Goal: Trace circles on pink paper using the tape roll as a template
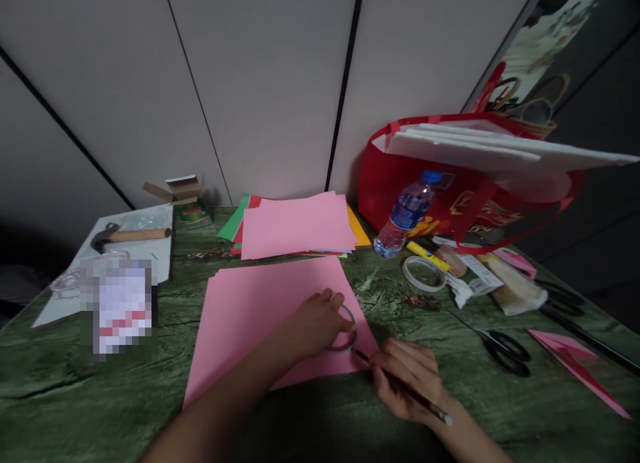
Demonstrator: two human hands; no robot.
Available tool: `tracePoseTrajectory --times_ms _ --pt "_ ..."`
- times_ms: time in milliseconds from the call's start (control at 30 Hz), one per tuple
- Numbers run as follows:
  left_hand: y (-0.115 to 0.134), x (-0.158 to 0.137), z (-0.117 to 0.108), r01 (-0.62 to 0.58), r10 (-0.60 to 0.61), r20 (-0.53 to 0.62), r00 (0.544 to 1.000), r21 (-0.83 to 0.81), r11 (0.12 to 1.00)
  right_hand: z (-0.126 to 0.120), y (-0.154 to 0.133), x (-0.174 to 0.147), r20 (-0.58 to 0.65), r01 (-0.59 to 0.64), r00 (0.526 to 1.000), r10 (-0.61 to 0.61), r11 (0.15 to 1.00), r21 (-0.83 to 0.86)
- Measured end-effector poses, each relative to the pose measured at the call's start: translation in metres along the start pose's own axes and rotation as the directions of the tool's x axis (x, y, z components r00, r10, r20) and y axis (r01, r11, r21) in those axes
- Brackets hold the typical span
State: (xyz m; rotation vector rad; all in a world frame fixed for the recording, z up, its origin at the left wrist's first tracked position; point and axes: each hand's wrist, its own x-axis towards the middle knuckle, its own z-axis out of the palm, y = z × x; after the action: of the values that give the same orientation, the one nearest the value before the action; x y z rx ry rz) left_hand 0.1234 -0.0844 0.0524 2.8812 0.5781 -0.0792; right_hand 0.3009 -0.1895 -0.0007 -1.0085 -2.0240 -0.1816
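A sheet of pink paper (240,316) lies flat on the table in front of me. On its right part rests a thin, dark-rimmed ring (345,346), partly covered by my left hand (320,324). The fingers of that hand are curled and the thumb presses on the ring, holding it against the paper. My right hand (407,376) is closed round a dark pencil (417,399) with a pale end. The pencil's tip points at the lower right edge of the ring, touching or just above the paper; I cannot tell which.
Behind lies a stack of coloured paper (300,226). A water bottle (407,213) leans by a red bag (475,189). To the right are a tape roll (424,274), a yellow glue stick (429,256) and scissors (500,349). A hammer (135,235) lies left.
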Motion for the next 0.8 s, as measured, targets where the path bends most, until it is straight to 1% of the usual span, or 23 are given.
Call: tracePoseTrajectory --times_ms 67,167,233,267,300,333,400,433,467,500,533,567,667,700,733,800 --pt "0.000 0.000 -0.001 -0.001 0.001 0.003 1.000 0.007 1.000 -0.003 0.002 0.003 -0.020 -0.059 0.998 0.059 0.998 0.030" --pt "0.000 0.000 -0.002 -0.004 0.004 0.023 1.000 0.016 1.000 -0.007 0.003 0.008 -0.080 -0.143 0.985 0.151 0.985 0.091" --pt "0.000 0.001 -0.001 -0.001 0.001 0.027 1.000 0.016 1.000 -0.008 0.003 0.008 -0.139 -0.183 0.970 0.197 0.977 0.109" --pt "0.000 0.001 -0.001 -0.001 0.001 0.024 1.000 0.016 1.000 -0.008 0.003 0.007 -0.181 -0.220 0.954 0.238 0.969 0.114" --pt "0.000 0.001 -0.001 -0.002 0.002 0.020 1.000 0.018 1.000 -0.007 0.005 0.005 -0.233 -0.276 0.926 0.298 0.954 0.120" --pt "0.000 0.000 0.000 -0.005 0.005 0.018 1.000 0.021 1.000 -0.007 0.007 0.004 -0.287 -0.348 0.882 0.374 0.927 0.140" --pt "0.000 -0.001 0.000 -0.010 0.009 0.014 1.000 0.032 0.999 -0.006 0.013 0.007 -0.370 -0.488 0.756 0.540 0.842 0.232" --pt "0.001 -0.002 0.000 -0.011 0.011 0.012 1.000 0.036 0.999 -0.007 0.018 0.011 -0.385 -0.532 0.694 0.608 0.794 0.294" --pt "0.003 -0.003 0.000 -0.009 0.009 0.010 1.000 0.040 0.999 -0.007 0.023 0.018 -0.377 -0.554 0.653 0.657 0.754 0.353" --pt "0.004 -0.003 0.000 -0.005 0.005 0.007 1.000 0.045 0.999 -0.008 0.028 0.027 -0.351 -0.560 0.635 0.688 0.724 0.404" --pt "0.006 -0.004 -0.001 -0.002 0.002 -0.001 1.000 0.052 0.999 -0.008 0.034 0.038 -0.307 -0.556 0.643 0.701 0.703 0.443" --pt "0.009 -0.004 -0.002 0.001 0.000 -0.006 1.000 0.065 0.998 -0.008 0.039 0.051 -0.247 -0.551 0.668 0.702 0.690 0.470" --pt "0.017 -0.004 -0.005 0.017 -0.020 0.025 0.999 0.121 0.993 -0.002 0.053 0.089 -0.033 -0.524 0.778 0.627 0.677 0.518" --pt "0.020 -0.003 -0.006 0.025 -0.032 0.047 0.998 0.140 0.990 0.002 0.055 0.101 0.051 -0.525 0.806 0.590 0.672 0.522" --pt "0.023 -0.002 -0.007 0.033 -0.044 0.069 0.997 0.155 0.987 0.007 0.056 0.111 0.132 -0.530 0.825 0.550 0.669 0.521" --pt "0.027 0.000 -0.008 0.046 -0.063 0.095 0.993 0.172 0.984 0.018 0.054 0.129 0.275 -0.537 0.841 0.467 0.653 0.534"
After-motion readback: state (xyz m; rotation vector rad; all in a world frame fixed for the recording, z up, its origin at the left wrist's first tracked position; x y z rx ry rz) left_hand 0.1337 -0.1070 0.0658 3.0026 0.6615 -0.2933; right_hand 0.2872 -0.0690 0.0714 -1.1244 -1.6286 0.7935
